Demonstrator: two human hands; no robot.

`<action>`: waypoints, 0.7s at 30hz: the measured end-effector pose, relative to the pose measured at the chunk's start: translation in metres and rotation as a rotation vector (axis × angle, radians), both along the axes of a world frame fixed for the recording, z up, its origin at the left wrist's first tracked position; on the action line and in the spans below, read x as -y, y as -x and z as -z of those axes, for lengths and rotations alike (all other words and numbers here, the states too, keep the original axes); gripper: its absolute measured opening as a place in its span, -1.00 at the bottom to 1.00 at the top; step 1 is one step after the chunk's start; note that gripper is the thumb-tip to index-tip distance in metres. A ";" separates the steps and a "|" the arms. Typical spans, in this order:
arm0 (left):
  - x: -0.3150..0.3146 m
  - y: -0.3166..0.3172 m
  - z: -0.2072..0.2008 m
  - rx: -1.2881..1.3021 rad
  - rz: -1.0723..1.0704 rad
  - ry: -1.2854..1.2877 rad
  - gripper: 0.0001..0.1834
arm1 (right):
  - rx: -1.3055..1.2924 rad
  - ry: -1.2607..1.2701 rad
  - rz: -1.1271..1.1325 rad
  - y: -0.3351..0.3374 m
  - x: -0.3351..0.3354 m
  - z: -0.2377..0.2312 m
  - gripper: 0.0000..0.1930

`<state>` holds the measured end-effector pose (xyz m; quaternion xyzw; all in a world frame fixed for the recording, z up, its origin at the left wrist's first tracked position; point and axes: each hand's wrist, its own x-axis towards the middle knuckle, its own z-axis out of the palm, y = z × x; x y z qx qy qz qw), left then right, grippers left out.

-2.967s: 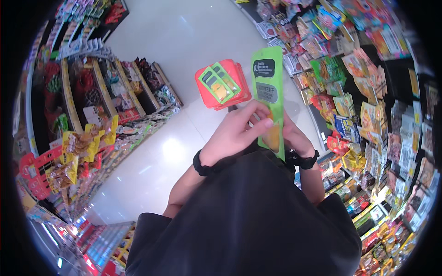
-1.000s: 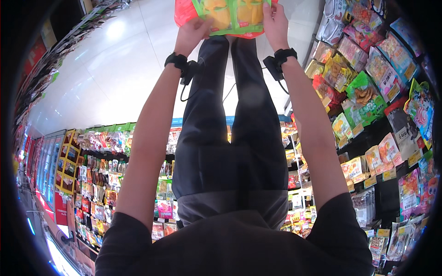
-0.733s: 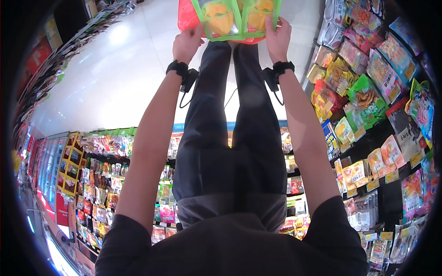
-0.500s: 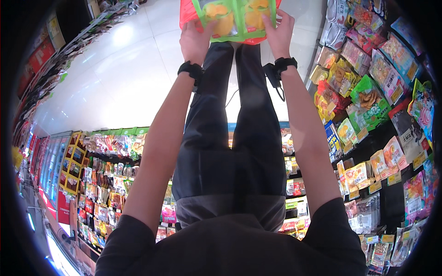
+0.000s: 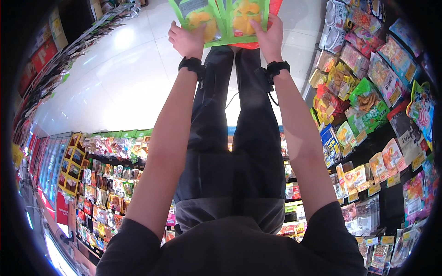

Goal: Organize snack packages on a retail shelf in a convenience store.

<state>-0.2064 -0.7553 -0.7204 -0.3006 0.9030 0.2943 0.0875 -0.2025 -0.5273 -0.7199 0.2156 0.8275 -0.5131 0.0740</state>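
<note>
Green plastic framed clear windows on the left pouch [image 5: 202, 23] and the right pouch [image 5: 245, 20], both showing yellow dried fruit, side by side at the top of the view, before a mostly hidden red object [image 5: 248, 45]. The right hand [image 5: 270, 40] pinched its pouch's edge between thumb and fingers. The left hand [image 5: 189, 42] laid its thumb over the other's front; whether that grip was closed, I couldn't tell. Packaged snacks [image 5: 367, 102] stood right of the pale tiled floor [image 5: 129, 69].

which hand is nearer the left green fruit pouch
Left: the left hand is at the lower left corner of that green fruit pouch, touching its front; the right hand is at the other pouch, farther right.
</note>
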 end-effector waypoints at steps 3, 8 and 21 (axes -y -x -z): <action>0.020 -0.001 0.007 -0.034 -0.023 -0.207 -0.10 | -0.045 -0.151 -0.046 -0.001 0.008 -0.009 -0.36; 0.027 -0.002 -0.003 0.090 0.015 -0.229 -0.10 | -0.068 -0.210 -0.099 -0.004 0.021 -0.017 -0.37; 0.013 0.011 -0.024 0.058 -0.122 -0.375 -0.25 | 0.091 -0.019 -0.079 -0.018 0.003 -0.020 -0.55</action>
